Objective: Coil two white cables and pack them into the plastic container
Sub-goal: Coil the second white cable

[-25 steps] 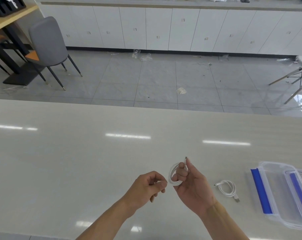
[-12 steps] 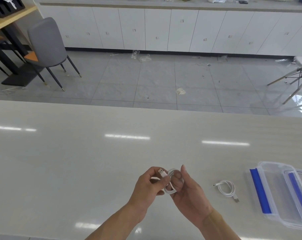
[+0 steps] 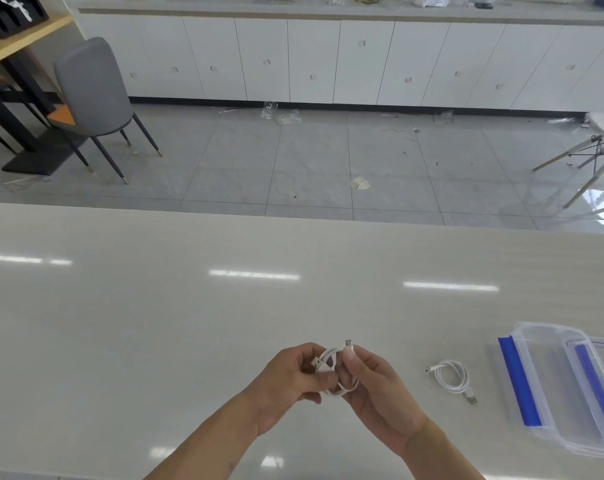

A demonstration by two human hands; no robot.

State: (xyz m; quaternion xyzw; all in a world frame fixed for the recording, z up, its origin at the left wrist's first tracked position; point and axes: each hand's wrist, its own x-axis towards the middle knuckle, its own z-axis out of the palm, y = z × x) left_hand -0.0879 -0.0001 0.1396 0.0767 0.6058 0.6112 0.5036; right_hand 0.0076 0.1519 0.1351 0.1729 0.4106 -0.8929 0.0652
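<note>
Both hands hold one small white cable coil just above the table near its front edge. My left hand pinches the coil's left side, where a USB plug pokes out between the fingers. My right hand grips the right side, and a small grey plug stands up above its thumb. A second white cable lies loosely coiled on the table to the right of my hands. Further right rests the clear plastic container with blue latch strips; part of it runs past the frame edge.
The long pale table stretches left and away from me. Beyond its far edge lie a grey tiled floor, a grey chair at the far left, white cabinets along the back wall and a white chair at the right.
My hands have come together on the coil. The left hand, a fist beside it a second ago, now pinches the coil with the USB plug sticking out, and the coil has turned a little.
</note>
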